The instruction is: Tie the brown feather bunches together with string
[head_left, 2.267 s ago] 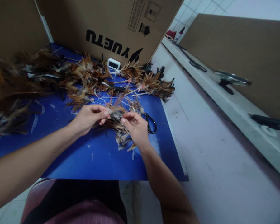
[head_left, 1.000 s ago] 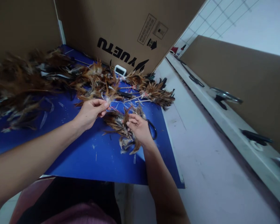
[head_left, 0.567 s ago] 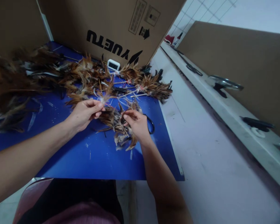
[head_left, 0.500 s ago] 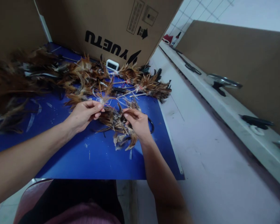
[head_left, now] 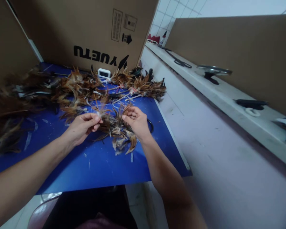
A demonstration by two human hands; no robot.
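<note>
Between thumb and fingers, my left hand (head_left: 87,125) pinches a small tuft of brown feathers (head_left: 103,106) with pale fluffy bases, tips pointing up. My right hand (head_left: 136,121) is closed in a pinch on a dark brown feather (head_left: 124,112) at the edge of a loose pile of feathers (head_left: 120,132). The pile lies on the blue tabletop (head_left: 90,171) between and below both hands. A black ring-shaped handle (head_left: 151,126) shows beside the right wrist, the rest of it hidden.
Bundled feathers on sticks (head_left: 147,87) lie at the back right, near a small white digital timer (head_left: 104,73). More feather heaps (head_left: 18,101) cover the left side. A large cardboard box (head_left: 92,28) stands behind. On the right ledge (head_left: 219,89) are scissors (head_left: 182,63) and other tools.
The view has shifted slightly. My right hand has lifted a little and tilted upward at the pile's edge, while my left hand keeps its pinch on the feather tuft.
</note>
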